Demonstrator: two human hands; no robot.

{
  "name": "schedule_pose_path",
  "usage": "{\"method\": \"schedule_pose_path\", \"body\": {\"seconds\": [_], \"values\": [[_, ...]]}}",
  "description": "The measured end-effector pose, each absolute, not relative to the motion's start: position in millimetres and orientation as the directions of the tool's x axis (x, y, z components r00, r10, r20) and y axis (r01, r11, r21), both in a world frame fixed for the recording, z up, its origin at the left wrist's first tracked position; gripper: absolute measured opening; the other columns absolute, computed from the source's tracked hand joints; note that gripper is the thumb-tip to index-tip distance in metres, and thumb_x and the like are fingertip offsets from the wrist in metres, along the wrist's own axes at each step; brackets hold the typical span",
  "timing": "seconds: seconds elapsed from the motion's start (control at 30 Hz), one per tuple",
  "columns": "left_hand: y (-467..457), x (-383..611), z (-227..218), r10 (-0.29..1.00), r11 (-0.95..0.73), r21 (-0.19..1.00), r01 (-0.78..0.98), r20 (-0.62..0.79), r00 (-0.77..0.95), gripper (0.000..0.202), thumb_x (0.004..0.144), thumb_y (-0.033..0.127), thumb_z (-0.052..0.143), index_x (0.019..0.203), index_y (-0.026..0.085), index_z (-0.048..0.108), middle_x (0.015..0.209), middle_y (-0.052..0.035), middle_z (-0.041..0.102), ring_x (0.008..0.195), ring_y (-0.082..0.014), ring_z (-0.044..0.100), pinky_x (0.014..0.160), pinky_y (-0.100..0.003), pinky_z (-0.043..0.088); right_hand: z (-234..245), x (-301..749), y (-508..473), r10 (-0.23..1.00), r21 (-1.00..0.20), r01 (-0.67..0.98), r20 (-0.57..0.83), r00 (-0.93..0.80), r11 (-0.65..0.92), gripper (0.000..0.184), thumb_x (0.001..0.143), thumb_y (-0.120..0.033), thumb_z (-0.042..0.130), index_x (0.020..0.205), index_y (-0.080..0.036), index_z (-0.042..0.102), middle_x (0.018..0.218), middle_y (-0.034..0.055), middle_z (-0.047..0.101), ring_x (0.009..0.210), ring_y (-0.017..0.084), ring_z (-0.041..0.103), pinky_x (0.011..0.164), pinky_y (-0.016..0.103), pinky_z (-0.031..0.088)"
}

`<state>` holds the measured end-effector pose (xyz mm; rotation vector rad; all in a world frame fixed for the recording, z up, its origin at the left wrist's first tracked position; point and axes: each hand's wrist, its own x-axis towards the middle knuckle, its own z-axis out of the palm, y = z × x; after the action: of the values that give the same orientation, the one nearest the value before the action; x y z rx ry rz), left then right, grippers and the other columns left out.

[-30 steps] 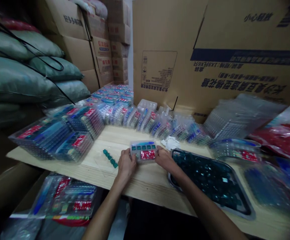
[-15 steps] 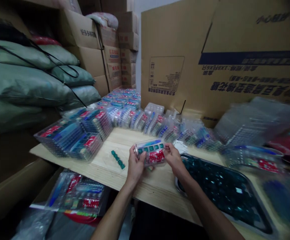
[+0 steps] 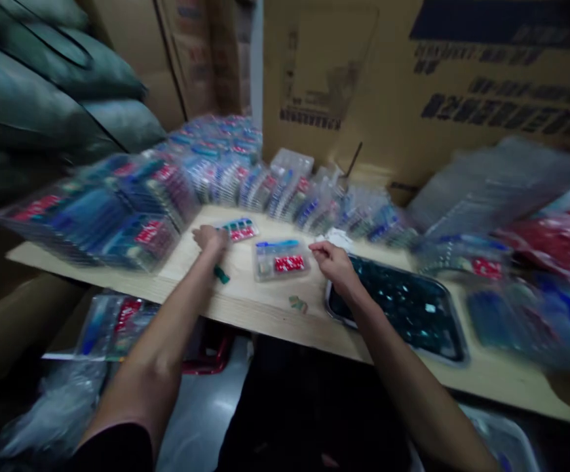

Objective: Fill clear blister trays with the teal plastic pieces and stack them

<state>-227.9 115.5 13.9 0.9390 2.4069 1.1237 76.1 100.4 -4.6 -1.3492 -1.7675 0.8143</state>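
Note:
A shallow clear plastic case (image 3: 281, 260) lies mid-table, holding a blue pen-like stick and a red packet with white marks. My right hand (image 3: 335, 263) is just off its right edge, fingers curled together; anything in them is too small to make out. My left hand (image 3: 210, 240), smeared by motion, is over the table beside a second case (image 3: 242, 229) with dark green squares and a red packet. Its fingers are not clear. Part of a dark green strip (image 3: 221, 275) shows below that wrist. Small tan-green pieces (image 3: 298, 303) rest near the front edge.
Stacks of filled cases (image 3: 113, 216) stand at left, and a row of them (image 3: 270, 190) runs along the back. A black tray (image 3: 403, 301) of dark green pieces sits at right, near white paper bits (image 3: 338, 237). A large cardboard sheet (image 3: 324, 72) rises behind.
The case with green squares, held in both hands before, now lies on the table at back left. My hands have moved apart. Another case without green squares lies in the middle. The view has tilted down.

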Motion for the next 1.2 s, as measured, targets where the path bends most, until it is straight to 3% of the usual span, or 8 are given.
{"method": "schedule_pose_path", "body": {"seconds": [0.1,0.23,0.33,0.47,0.57,0.7,0.87,1.2], "values": [[111.5,-230.3,5.9,0.676,0.487,0.682,0.546,0.102,-0.73,0.055,0.085,0.032,0.066,0.13,0.005,0.05,0.142,-0.0284,0.038,0.134,-0.0435,0.035,0.104,-0.057,0.033,3.1,91.1,89.2,0.941,-0.74,0.592,0.173,-0.292,0.319,0.029,0.084,-0.019,0.045,0.1,-0.018,0.069,0.091,0.0048,0.07,0.083,0.018,0.062,0.082,0.031,0.047],[74.9,-238.0,11.4,0.781,0.374,0.569,0.733,0.233,-0.579,0.043,0.093,0.035,0.05,0.126,0.008,0.057,0.125,-0.016,0.057,0.116,-0.0308,0.054,0.099,-0.048,0.041,8.7,96.8,54.7,0.858,-0.568,0.689,0.062,-0.51,0.451,0.033,0.087,-0.011,0.043,0.11,-0.017,0.066,0.102,0.0086,0.068,0.094,0.019,0.061,0.089,0.031,0.045],[34.4,-242.5,7.9,0.822,0.357,0.499,0.79,0.233,-0.519,0.034,0.092,0.035,0.049,0.112,0.013,0.066,0.107,-0.01,0.066,0.101,-0.025,0.06,0.093,-0.042,0.045,3.4,90.0,25.3,0.785,-0.487,0.697,-0.037,-0.618,0.526,0.04,0.085,-0.009,0.046,0.123,-0.014,0.058,0.113,0.0131,0.061,0.1,0.021,0.059,0.09,0.032,0.045],[-12.4,-245.9,-13.7,0.947,0.252,0.305,0.918,0.116,-0.298,0.052,0.083,0.051,0.059,0.123,0.018,0.061,0.131,-0.0131,0.06,0.12,-0.0322,0.052,0.1,-0.045,0.043,-7.6,71.9,-2.3,0.76,-0.358,0.731,-0.083,-0.644,0.581,0.052,0.077,-0.001,0.049,0.127,-0.013,0.052,0.12,0.0171,0.053,0.099,0.024,0.056,0.085,0.034,0.046],[-37.3,-240.8,-21.5,0.976,0.166,0.31,0.936,0.083,-0.201,0.06,0.083,0.055,0.056,0.13,0.019,0.055,0.134,-0.0142,0.058,0.124,-0.0327,0.05,0.103,-0.046,0.041,-15.6,60.4,-9.3,0.783,-0.301,0.769,-0.101,-0.614,0.564,0.045,0.073,0.003,0.047,0.113,-0.014,0.056,0.116,0.0163,0.054,0.099,0.026,0.056,0.082,0.035,0.046],[-56.2,-206.5,-6.6,0.903,0.12,0.502,0.857,0.304,-0.304,0.04,0.087,0.049,0.051,0.112,0.021,0.065,0.12,-0.0128,0.063,0.115,-0.03,0.056,0.101,-0.044,0.044,-25.2,55.6,0.8,0.825,-0.448,0.753,-0.055,-0.562,0.482,0.035,0.077,0.001,0.045,0.105,-0.014,0.06,0.108,0.0133,0.061,0.095,0.023,0.059,0.083,0.034,0.046],[-40.8,-126.0,-10.7,0.98,0.076,0.94,0.334,-0.008,-0.2,0.037,0.087,0.043,0.053,0.112,0.018,0.066,0.08,-0.005,0.07,0.07,-0.0198,0.065,0.064,-0.03,0.052,-37.1,46.0,27.7,0.898,-0.837,0.524,-0.098,-0.428,0.159,0.025,0.088,-0.014,0.045,0.097,-0.018,0.068,0.087,0.0038,0.069,0.081,0.018,0.063,0.074,0.027,0.046],[-15.6,-107.0,-29.6,0.938,-0.041,0.75,0.661,0.256,-0.233,0.028,0.09,0.025,0.045,0.102,0.02,0.069,0.093,-0.0078,0.067,0.087,-0.0215,0.064,0.081,-0.034,0.05,-22.6,74.1,44.1,0.94,-0.832,0.522,-0.001,-0.34,0.188,0.029,0.08,-0.011,0.046,0.099,-0.019,0.067,0.077,0.0004,0.065,0.077,0.016,0.06,0.077,0.028,0.046]]}}
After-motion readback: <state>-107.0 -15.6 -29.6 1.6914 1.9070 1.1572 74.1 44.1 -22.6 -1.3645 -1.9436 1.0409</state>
